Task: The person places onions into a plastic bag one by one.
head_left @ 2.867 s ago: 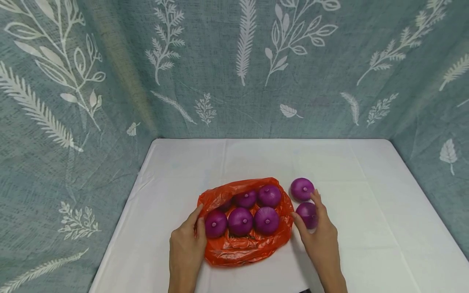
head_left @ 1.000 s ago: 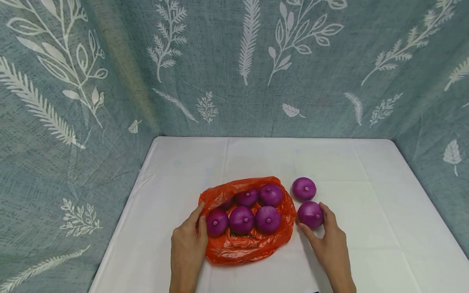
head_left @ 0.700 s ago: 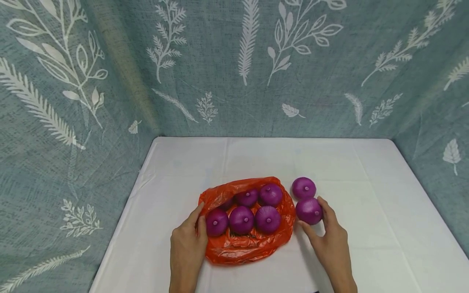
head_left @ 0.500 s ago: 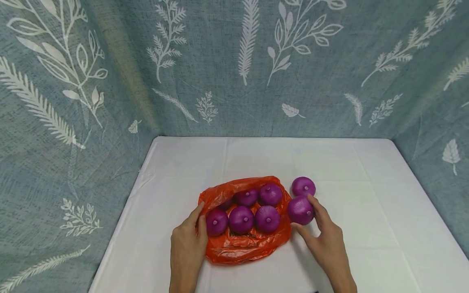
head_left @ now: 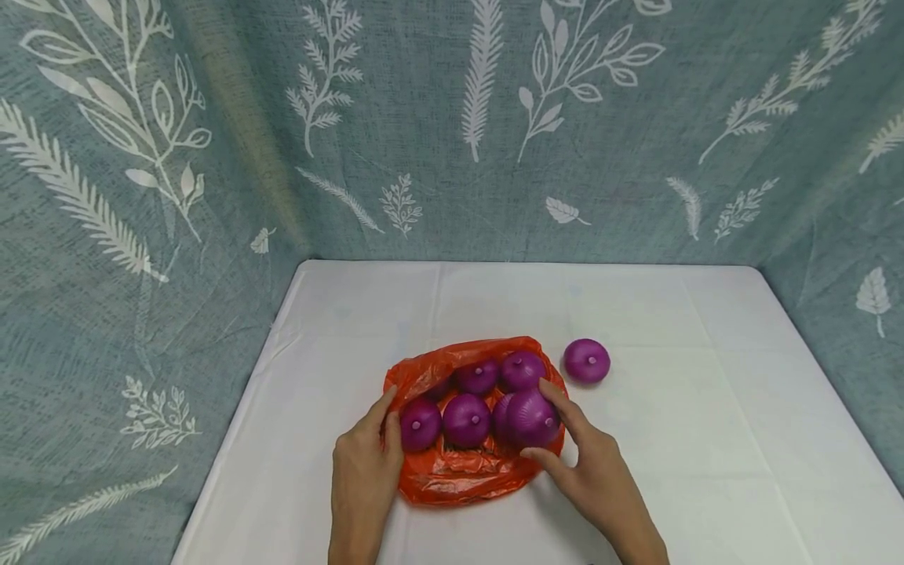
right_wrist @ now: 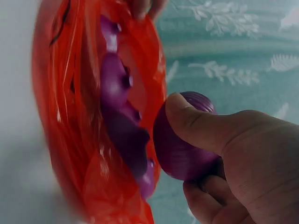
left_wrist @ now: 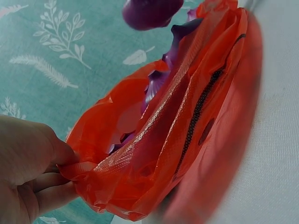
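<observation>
A red plastic bag (head_left: 459, 488) lies with its mouth spread, several purple onions (head_left: 466, 421) inside. My left hand (head_left: 365, 479) pinches the bag's left rim; in the left wrist view the thumb and fingers (left_wrist: 51, 186) close on the thin plastic. Over the bag's right side, my right hand (head_left: 589, 475) holds another purple onion (head_left: 533, 418) between thumb and fingers. That held onion (right_wrist: 184, 140) is beside the bag's mouth in the right wrist view, and it partly covers an onion in the bag in the head view.
One loose purple onion (head_left: 586, 362) sits on the white-covered table (head_left: 678, 408), just right of the bag's far corner. A teal cloth (head_left: 494, 204) with white leaf prints hangs behind the table and along its sides.
My right hand has taken hold of the nearer loose onion, raised it and carried it left over the bag. The left hand has kept its grip on the rim.
</observation>
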{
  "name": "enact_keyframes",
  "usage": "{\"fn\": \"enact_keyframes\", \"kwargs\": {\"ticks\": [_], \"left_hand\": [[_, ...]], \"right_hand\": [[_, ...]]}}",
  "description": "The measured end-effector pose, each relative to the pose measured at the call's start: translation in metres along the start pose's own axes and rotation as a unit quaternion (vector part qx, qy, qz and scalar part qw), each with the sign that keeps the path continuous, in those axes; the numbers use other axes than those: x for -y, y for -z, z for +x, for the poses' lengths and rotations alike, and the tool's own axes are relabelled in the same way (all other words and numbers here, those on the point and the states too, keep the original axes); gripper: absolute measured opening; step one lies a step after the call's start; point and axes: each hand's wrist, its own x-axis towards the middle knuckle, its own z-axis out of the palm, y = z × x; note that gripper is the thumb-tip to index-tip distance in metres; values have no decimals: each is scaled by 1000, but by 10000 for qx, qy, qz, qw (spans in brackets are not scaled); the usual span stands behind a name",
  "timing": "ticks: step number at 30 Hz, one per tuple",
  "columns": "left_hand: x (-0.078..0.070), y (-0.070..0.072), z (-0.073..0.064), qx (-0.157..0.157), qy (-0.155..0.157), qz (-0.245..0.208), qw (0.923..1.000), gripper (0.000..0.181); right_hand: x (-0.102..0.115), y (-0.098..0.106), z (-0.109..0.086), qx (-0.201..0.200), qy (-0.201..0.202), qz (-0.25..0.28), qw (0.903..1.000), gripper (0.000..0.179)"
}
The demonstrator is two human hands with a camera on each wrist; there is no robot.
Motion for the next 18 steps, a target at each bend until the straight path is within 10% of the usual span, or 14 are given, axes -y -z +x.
{"fn": "enact_keyframes", "kwargs": {"ticks": [18], "left_hand": [[1,-1,-1,-28,-60,-25,10000,34]], "right_hand": [[37,-47,11,1365,782,-247,9872,79]]}}
